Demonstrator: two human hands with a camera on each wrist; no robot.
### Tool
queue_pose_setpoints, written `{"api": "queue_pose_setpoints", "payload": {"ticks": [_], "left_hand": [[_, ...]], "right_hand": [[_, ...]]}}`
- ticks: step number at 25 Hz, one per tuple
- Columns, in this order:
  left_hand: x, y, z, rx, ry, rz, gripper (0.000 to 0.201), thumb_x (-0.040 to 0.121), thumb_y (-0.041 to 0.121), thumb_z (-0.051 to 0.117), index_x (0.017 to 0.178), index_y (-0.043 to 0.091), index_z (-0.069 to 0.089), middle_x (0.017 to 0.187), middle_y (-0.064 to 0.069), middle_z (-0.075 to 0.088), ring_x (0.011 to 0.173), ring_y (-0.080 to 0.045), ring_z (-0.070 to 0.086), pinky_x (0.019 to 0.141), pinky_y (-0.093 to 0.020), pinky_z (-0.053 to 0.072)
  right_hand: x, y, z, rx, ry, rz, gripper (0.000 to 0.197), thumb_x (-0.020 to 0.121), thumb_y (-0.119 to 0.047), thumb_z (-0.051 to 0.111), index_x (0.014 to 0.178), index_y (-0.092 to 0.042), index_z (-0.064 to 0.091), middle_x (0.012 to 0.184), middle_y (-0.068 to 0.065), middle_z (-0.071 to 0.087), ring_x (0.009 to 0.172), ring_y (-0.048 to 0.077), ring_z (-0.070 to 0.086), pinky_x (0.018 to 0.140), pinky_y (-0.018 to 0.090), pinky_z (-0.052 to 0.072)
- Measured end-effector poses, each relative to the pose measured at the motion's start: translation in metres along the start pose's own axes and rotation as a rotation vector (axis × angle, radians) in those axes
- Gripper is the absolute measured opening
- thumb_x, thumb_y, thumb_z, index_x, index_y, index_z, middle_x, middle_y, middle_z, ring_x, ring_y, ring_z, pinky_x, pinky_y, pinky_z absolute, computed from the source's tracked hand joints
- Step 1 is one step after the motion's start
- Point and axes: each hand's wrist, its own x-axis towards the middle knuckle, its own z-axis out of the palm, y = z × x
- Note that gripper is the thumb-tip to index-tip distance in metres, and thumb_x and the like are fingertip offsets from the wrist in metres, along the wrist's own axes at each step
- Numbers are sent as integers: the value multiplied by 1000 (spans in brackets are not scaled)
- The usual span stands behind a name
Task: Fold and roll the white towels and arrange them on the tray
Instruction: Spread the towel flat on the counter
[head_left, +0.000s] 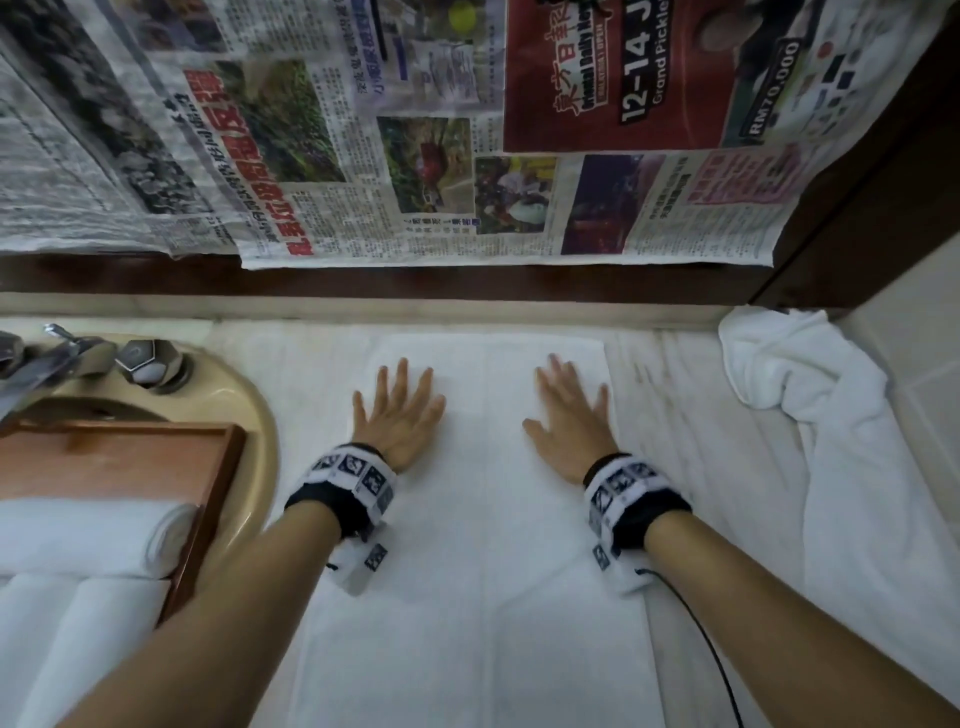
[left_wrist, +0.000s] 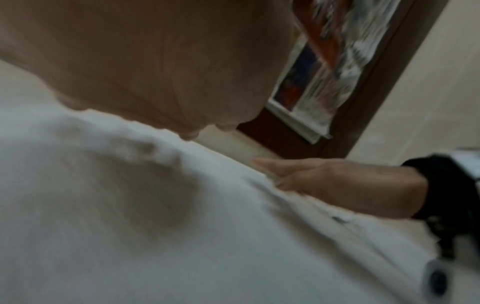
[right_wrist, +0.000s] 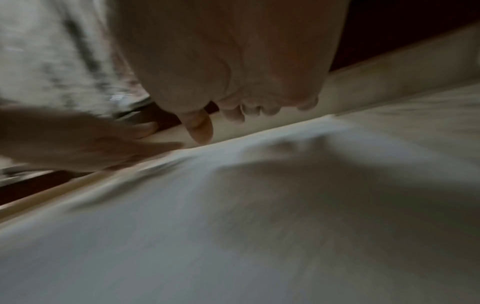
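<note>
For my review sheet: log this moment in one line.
step: smoothing folded towel | left hand: flat on it | right hand: flat on it | tray: rolled towels present

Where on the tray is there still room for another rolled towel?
The wooden tray is bare at its far end, between the rolled towels and the faucet. Its near end is crowded with rolls. Both hands press the flat towel.

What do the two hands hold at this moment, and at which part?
Nothing is held. The left hand and right hand lie flat, fingers straight, on the far part of the folded white towel spread on the counter.
</note>
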Motion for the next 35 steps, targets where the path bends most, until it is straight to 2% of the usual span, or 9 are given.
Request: {"api": "queue_pose_setpoints", "payload": {"ticks": [4, 9, 14, 18, 20, 23, 28, 33, 35], "left_hand": [[-81, 12, 67, 9, -143, 170, 57, 100, 54, 6, 151, 40, -13, 153, 12, -33, 141, -14, -33, 115, -44, -20], [-111, -59, 59, -29, 10, -213, 61, 100, 54, 7, 152, 33, -17, 155, 5, -33, 143, -22, -29, 116, -52, -15], [-178, -1, 125, 42, -116, 212, 57, 102, 48, 7, 151, 33, -18, 153, 10, -34, 141, -14, -33, 116, -45, -20], [-189, -61, 111, 4, 27, -176, 58, 101, 48, 8, 151, 34, -17, 155, 8, -32, 143, -18, -30, 116, -49, -17], [-202, -46, 113, -48, 1, -136, 60, 103, 46, 10, 153, 28, -16, 157, 4, -30, 144, -21, -27, 117, -49, -15], [-230, -1, 143, -39, -115, 201, 56, 104, 43, 10, 153, 30, -12, 158, 6, -26, 145, -16, -24, 116, -42, -16], [-239, -63, 135, -23, -6, -140, 58, 103, 46, 11, 154, 28, -11, 158, 5, -25, 145, -18, -24, 117, -46, -14], [-275, -5, 188, -56, -9, 219, 57, 102, 46, 5, 154, 28, -10, 159, 7, -23, 146, -15, -23, 118, -42, -15], [-282, -20, 205, 81, 98, 205, 58, 99, 49, 1, 153, 32, -12, 158, 9, -24, 145, -14, -24, 118, -43, -15]], "right_hand": [[-92, -29, 71, -124, -206, -190, 65, 102, -42, 27, 153, -29, -12, 155, -10, -32, 142, 13, -30, 112, 62, -13], [-124, 16, 69, -77, -100, 331, 68, 100, -51, 14, 149, -22, -23, 151, -3, -39, 142, 18, -32, 110, 66, -15], [-191, -38, 121, -165, -185, -250, 67, 101, -38, 24, 152, -23, -17, 152, -12, -35, 142, 11, -30, 113, 61, -7], [-193, 13, 103, -115, -90, 297, 66, 101, -47, 16, 151, -21, -20, 153, -8, -34, 143, 15, -28, 112, 63, -14], [-209, -11, 106, -103, -80, 155, 68, 101, -47, 18, 151, -20, -19, 156, -8, -30, 144, 15, -27, 111, 61, -16], [-234, -48, 138, -154, -165, -173, 62, 103, -42, 20, 153, -23, -11, 159, -10, -22, 145, 12, -22, 115, 60, -6], [-247, 4, 129, -140, -107, 352, 66, 102, -45, 17, 151, -18, -17, 156, -6, -30, 145, 16, -23, 111, 64, -14], [-290, -71, 188, -124, -64, -85, 62, 101, -42, 13, 153, -20, -12, 159, -4, -23, 146, 16, -21, 115, 60, -7], [-303, -58, 202, -163, 43, -87, 61, 99, -46, 11, 155, -24, -2, 161, -7, -15, 147, 14, -16, 116, 58, -4]]}}
